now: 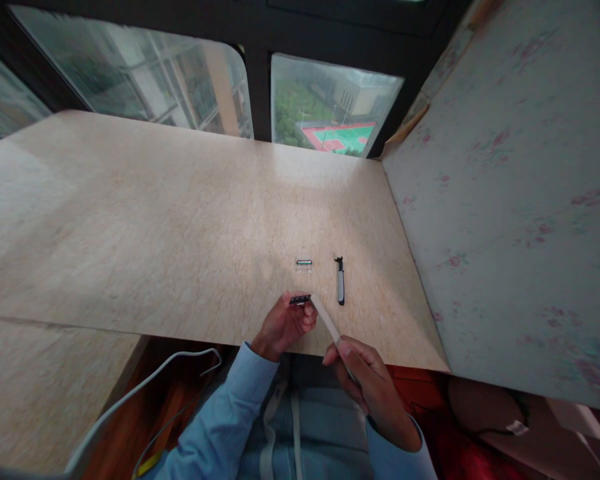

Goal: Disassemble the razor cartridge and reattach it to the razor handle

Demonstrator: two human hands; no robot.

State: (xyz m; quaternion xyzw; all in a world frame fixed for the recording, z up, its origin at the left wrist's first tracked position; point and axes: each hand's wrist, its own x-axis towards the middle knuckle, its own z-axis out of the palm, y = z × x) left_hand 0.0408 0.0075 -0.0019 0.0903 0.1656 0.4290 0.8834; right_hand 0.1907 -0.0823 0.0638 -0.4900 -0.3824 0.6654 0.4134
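Between the fingers of my left hand (287, 323) is a small black slotted piece (299, 300), which looks like a razor head part. My right hand (367, 373) is closed around a long, slim white stick (326, 320). The stick's far tip meets the right end of the black piece; its exact kind is too blurred to tell. Just beyond my left hand, a narrow razor blade cartridge (304, 263) lies on the tabletop. A grey and black razor handle (341, 285) lies to its right, pointing away from me.
The pale marbled tabletop (180, 220) runs back to dark-framed windows (263, 93). A flower-patterned wall (505, 200) bounds it on the right. A white cable (145, 383) hangs by the front edge at lower left. Reddish items (425, 400) sit below the edge at right.
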